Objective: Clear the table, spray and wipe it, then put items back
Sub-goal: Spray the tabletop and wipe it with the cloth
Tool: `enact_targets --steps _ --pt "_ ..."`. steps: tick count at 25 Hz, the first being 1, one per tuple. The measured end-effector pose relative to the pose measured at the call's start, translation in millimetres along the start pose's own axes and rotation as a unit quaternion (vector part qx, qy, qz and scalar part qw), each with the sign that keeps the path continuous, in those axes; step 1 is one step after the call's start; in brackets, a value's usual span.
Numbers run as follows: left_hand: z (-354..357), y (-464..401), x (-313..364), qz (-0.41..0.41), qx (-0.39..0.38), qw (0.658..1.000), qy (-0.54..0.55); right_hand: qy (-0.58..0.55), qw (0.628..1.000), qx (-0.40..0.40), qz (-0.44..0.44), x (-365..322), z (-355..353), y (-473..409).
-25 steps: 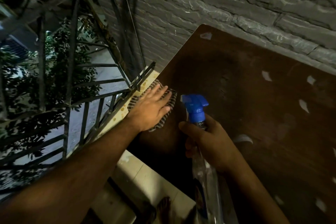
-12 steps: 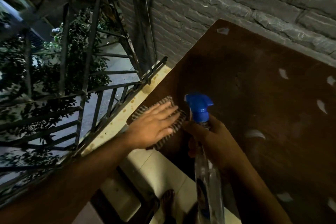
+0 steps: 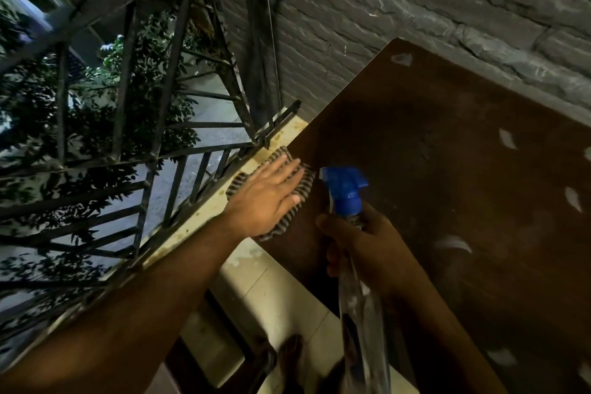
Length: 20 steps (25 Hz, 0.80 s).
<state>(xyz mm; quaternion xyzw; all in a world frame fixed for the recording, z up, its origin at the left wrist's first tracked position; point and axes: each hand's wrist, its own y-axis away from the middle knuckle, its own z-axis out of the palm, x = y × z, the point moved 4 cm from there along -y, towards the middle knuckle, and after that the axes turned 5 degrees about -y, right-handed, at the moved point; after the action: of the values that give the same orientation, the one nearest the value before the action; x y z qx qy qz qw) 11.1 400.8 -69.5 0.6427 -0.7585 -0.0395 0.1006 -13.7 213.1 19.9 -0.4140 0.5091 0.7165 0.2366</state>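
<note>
A dark brown table (image 3: 447,150) fills the right half of the view, its top marked with pale chipped patches. My left hand (image 3: 267,198) lies flat with straight fingers on a striped cloth (image 3: 303,189) at the table's left edge. Just to the right, my right hand (image 3: 367,246) grips the neck of a clear spray bottle (image 3: 359,307) with a blue trigger head (image 3: 345,189), held upright above the table's near-left part. The nozzle points left toward the cloth.
A grey stone-brick wall (image 3: 415,3) runs behind the table. A black metal railing (image 3: 153,150) with foliage beyond it stands at the left, along a pale ledge (image 3: 204,217). Pale floor tiles (image 3: 271,297) and bare feet (image 3: 291,358) show below.
My left hand slid the cloth toward me along the table's left edge, then away again. The right hand keeps its grip on the bottle.
</note>
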Motion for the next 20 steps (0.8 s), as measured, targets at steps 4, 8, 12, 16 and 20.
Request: enact_targets --steps 4,8,12,16,20 --pt "7 29 42 0.081 -0.025 0.996 0.005 -0.014 1.000 -0.028 0.005 -6 1 3" --pt "8 3 -6 -0.004 -0.018 1.000 0.015 -0.014 1.000 -0.009 0.010 4 -7 0" --pt "3 -18 29 0.012 -0.020 1.000 -0.020 -0.039 0.999 0.008 -0.001 6 -17 -4" --pt "11 38 50 0.127 -0.029 0.991 -0.004 -0.048 0.999 0.008 0.005 6 -26 2" --pt "9 -16 -1 0.023 -0.025 0.999 -0.034 -0.037 0.999 0.039 0.007 10 -39 -4"
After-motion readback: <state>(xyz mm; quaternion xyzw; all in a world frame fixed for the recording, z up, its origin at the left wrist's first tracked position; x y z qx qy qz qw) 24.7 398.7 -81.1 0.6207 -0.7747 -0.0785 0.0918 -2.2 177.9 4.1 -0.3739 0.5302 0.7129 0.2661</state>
